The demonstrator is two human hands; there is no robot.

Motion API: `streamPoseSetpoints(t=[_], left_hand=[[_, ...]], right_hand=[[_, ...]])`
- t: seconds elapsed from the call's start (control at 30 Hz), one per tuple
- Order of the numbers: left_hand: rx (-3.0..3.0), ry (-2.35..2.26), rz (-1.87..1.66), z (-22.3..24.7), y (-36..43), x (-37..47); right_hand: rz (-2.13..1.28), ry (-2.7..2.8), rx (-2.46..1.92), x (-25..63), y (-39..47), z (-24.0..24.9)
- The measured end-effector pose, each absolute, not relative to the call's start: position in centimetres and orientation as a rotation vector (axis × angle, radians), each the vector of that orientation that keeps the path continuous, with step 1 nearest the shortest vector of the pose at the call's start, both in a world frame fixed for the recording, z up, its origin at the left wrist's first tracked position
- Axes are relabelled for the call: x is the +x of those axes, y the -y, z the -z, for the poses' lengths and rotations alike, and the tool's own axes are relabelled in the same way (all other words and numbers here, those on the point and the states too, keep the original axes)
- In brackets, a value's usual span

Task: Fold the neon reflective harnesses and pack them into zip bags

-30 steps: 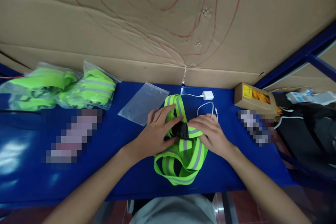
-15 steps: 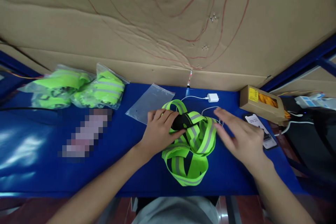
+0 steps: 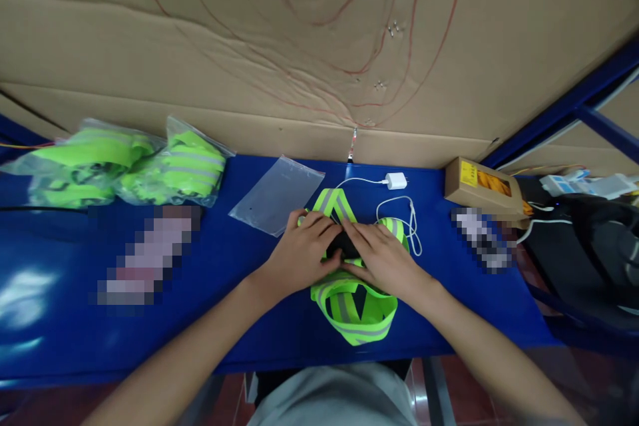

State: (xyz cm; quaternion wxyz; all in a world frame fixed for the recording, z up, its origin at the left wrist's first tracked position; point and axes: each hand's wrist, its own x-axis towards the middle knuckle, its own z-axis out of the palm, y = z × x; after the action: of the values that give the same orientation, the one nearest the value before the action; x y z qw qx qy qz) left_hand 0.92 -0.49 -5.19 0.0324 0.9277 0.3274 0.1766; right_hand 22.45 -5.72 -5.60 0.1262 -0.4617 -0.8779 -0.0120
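A sheet of brown cardboard (image 3: 299, 46) marked with red lines is standing along the back, and the blue worktop (image 3: 74, 319) is stretching across the view below it. At ten o'clock from the hands, bagged green straps (image 3: 124, 170) are lying in a heap on the worktop, and an empty clear bag (image 3: 275, 194) is lying just beyond the left hand at eleven o'clock. At two o'clock a small cardboard box (image 3: 483, 188) is sitting near the worktop's right end, with a white charger (image 3: 395, 180) and its looped cable between that box and the hands.

Since half a second ago, the right hand (image 3: 387, 261) has been coming in from the right, where it was hovering spread and clear of the fabric, and is now pressing down on the reflective strap bundle (image 3: 355, 309) beside the left hand (image 3: 302, 256). The bundle is looking more folded and compact than before, and it has been drawn slightly toward the person.

The bundle is lying at the worktop's middle, directly under both palms, its loops showing at six o'clock below the hands and at twelve o'clock above them. A black patch (image 3: 341, 245) is showing between the two sets of fingers. The fingers of both hands are lying flat and close together, pressing rather than gripping.
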Motion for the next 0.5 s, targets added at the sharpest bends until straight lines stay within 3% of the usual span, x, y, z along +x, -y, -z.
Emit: streamPoseSetpoints(t=[0.23, 0.5], left_hand=[[3.139, -0.807, -0.496, 4.8, -0.4, 0.6], [3.306, -0.816, -0.522, -1.5, -0.1, 1.5]], right_hand=[[0.071, 2.599, -1.424, 21.9, 5.7, 5.5], [0.415, 2.452, -1.416, 21.0, 5.9, 1.5]])
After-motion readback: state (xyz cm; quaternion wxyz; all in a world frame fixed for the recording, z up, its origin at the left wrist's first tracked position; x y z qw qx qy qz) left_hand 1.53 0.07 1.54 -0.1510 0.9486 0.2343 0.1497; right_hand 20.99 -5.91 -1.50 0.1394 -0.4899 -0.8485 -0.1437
